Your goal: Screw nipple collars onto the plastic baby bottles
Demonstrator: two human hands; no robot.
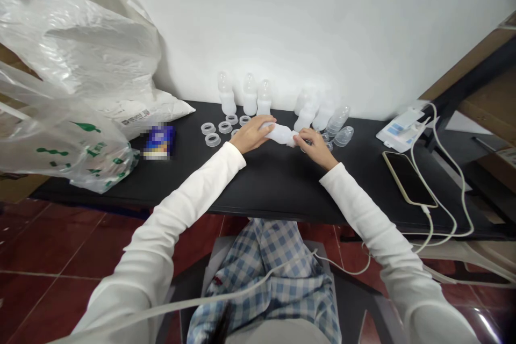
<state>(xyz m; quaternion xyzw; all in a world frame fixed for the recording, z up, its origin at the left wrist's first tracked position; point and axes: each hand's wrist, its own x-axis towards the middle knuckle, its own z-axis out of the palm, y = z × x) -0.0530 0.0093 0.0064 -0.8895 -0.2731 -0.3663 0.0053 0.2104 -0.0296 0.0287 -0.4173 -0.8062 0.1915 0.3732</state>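
A white baby bottle (279,134) is held on its side above the black table, its neck toward the right. My left hand (255,133) is wrapped round the bottle's base end. At the neck, the fingers of my right hand (316,146) pinch a pale translucent piece; whether it is a collar ring or a nipple is too small to tell. Left of my left hand lie several translucent collar rings (224,127). Behind, bottles with clear caps (227,98) stand along the wall. More white bottles (305,116) and clear dome caps (343,136) are beyond my right hand.
On the left are large plastic bags (76,48) and a small blue box (159,141), partly pixelated. A phone (409,178) with a white charging cable lies at right, near a white packet (403,128). The black table (266,193) ends close to my lap.
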